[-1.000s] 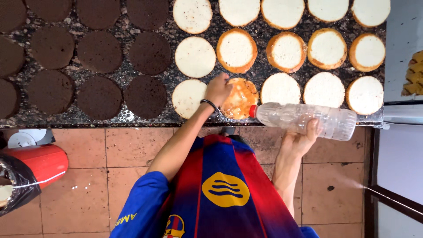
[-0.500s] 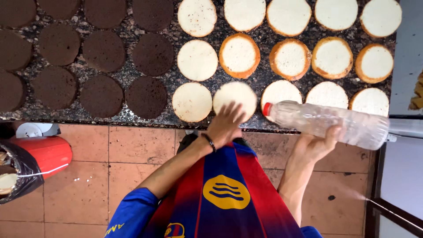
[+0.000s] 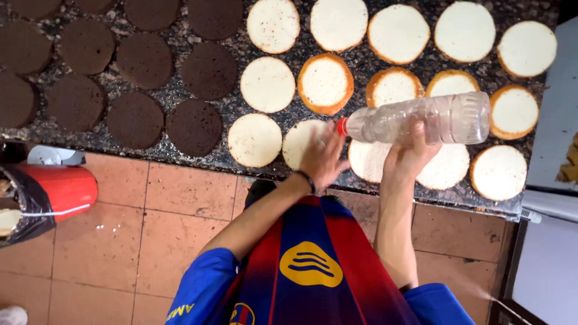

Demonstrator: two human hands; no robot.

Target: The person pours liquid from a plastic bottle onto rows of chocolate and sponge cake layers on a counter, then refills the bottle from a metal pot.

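The right hand [image 3: 409,153] is gripping a clear plastic bottle [image 3: 421,119] with a red cap, its fingers [image 3: 416,127] clamped around the bottle's middle from below. The bottle is lying almost level above the front part of the dark speckled stone worktop [image 3: 180,93], cap pointing toward the left hand. The left hand [image 3: 322,157] is hovering with its fingers spread apart and holding nothing, palm down over a pale round cake layer [image 3: 304,141] in the front row; whether it is touching the layer I cannot tell. A dark band is sitting on that wrist.

Pale round cake layers are covering the right part of the worktop in 3 rows, some with browned rims, such as the one [image 3: 325,84] in the middle row just behind the left hand. Another pale layer [image 3: 255,139] is lying just beside the hand, to its left. Dark brown round layers are filling the left part, one [image 3: 194,127] lying at the front edge.

The person is wearing a blue and dark red striped shirt [image 3: 313,265]. Below the worktop, terracotta floor tiles [image 3: 174,198] are showing. At the left edge, a red bin [image 3: 60,189] lined with a black bag is standing on the floor.
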